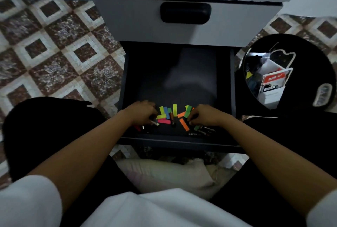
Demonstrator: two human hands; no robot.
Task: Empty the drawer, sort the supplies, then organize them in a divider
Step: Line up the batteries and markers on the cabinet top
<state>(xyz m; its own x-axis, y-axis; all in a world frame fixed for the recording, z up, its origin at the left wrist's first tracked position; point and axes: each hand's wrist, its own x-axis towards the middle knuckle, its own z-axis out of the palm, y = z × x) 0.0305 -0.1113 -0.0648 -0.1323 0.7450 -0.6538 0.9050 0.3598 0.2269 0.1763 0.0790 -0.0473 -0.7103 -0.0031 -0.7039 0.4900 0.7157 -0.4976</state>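
Small dark items (205, 130) by right hand (207, 116) indistinct

patterned floor tiles (54, 53); pale cushion (164, 174)

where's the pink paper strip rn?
Head view: the pink strip lies flat on the open drawer floor near its front edge, left of centre, just right of the left hand.

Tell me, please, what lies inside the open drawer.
Neon paper strips and small batteries lie near its front edge. The left hand and right hand hide whatever is beneath them.
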